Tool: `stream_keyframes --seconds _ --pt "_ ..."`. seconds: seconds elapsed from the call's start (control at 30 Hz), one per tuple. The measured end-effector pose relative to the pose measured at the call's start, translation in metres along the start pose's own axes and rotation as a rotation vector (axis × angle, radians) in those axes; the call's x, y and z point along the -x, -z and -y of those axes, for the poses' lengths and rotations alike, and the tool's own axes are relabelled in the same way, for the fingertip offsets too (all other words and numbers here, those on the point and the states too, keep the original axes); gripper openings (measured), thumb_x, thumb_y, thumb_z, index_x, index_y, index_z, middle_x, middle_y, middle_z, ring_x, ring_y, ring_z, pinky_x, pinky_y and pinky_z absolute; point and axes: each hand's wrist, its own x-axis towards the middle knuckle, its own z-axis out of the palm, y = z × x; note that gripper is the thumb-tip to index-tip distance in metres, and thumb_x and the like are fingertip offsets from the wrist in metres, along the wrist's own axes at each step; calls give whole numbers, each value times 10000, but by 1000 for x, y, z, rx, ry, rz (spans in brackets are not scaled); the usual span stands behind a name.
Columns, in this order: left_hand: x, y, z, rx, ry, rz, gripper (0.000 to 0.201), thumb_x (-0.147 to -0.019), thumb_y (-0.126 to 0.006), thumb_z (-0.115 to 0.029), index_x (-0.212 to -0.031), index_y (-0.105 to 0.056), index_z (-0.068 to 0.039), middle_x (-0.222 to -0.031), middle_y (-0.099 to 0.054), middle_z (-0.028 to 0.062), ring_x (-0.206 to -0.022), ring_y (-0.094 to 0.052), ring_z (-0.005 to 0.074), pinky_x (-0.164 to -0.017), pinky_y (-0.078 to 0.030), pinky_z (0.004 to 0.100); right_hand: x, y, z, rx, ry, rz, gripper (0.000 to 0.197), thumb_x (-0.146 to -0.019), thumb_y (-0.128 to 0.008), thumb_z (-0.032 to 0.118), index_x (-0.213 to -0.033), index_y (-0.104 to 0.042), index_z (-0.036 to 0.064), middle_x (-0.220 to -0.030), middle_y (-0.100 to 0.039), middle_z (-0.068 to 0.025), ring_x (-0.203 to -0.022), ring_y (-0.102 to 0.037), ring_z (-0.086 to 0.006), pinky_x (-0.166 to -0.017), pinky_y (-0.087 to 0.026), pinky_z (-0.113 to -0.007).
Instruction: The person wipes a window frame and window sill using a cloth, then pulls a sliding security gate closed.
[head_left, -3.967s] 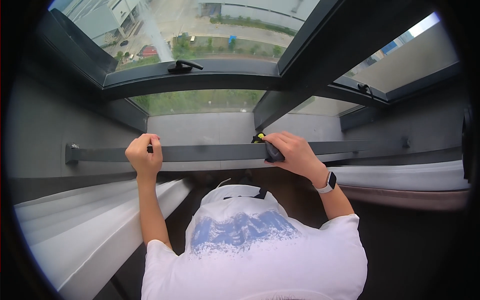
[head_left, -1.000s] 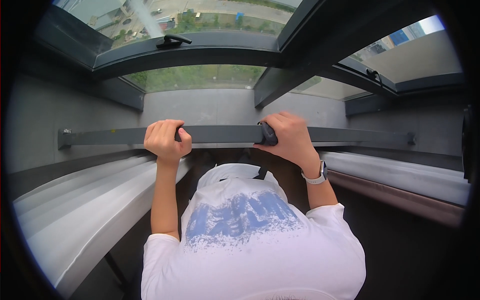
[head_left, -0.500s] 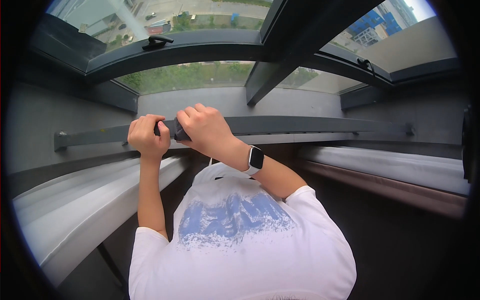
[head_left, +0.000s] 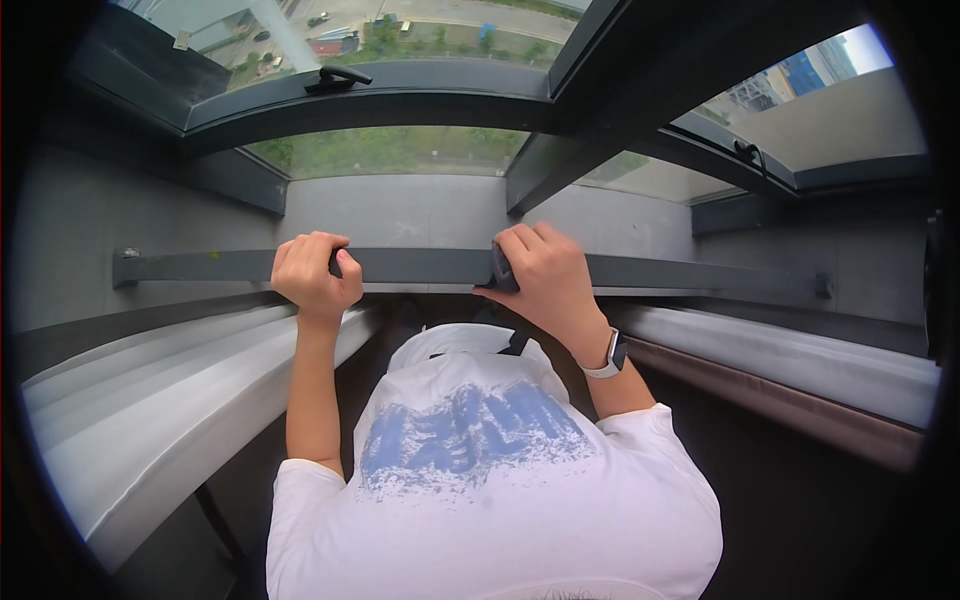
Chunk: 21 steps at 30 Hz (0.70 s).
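Observation:
A grey metal rail (head_left: 425,266) runs across in front of me, below the windows. My left hand (head_left: 312,275) is closed round its left part. Something dark shows in the curl of those fingers; I cannot make out whether it is cloth. Near the rail's middle, my right hand (head_left: 545,275) is closed on a dark grey cloth (head_left: 502,268), which wraps over the rail. A stretch of bare rail lies between the hands. A watch (head_left: 612,355) with a light strap sits on my right wrist.
Dark-framed windows rise beyond the rail, with a black handle (head_left: 338,78) on the left pane and another handle (head_left: 745,152) at the right. White curtain-like fabric (head_left: 150,400) lies at the left. Pale and brownish padded edges (head_left: 780,365) stretch along the right.
My right hand has slid right along the rail with the dark cloth, away from my left hand. My left hand keeps its grip. The whole view has shifted slightly.

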Motion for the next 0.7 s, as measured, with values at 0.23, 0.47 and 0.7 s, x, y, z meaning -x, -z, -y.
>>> stream_keyframes --seconds 0.23,0.47,0.7 --pt "-3 3 -3 -12 22 48 147 -795 -623 -198 -771 -722 -93 -692 -664 49 -629 -634 271 -674 -490 380 -58 -51 70 22 146 43 496 -743 -985 345 -1004 -664 70 -923 -671 -55 -862 -648 -248 -742 -554 -369" --pt "2 -2 8 56 -24 -8 183 -843 -608 -207 -795 -741 -91 -720 -685 59 -651 -647 292 -688 -505 393 -79 -88 94 -57 184 -57 433 -769 -953 246 -1052 -677 70 -956 -698 -65 -884 -678 -261 -754 -576 -381" --pt "1 4 7 24 -32 28 150 -785 -616 -115 -819 -759 -85 -734 -700 50 -657 -657 269 -699 -518 373 -24 1 13 -172 92 137 496 -800 -955 230 -1193 -695 74 -1063 -744 -88 -1008 -720 -315 -834 -606 -426"
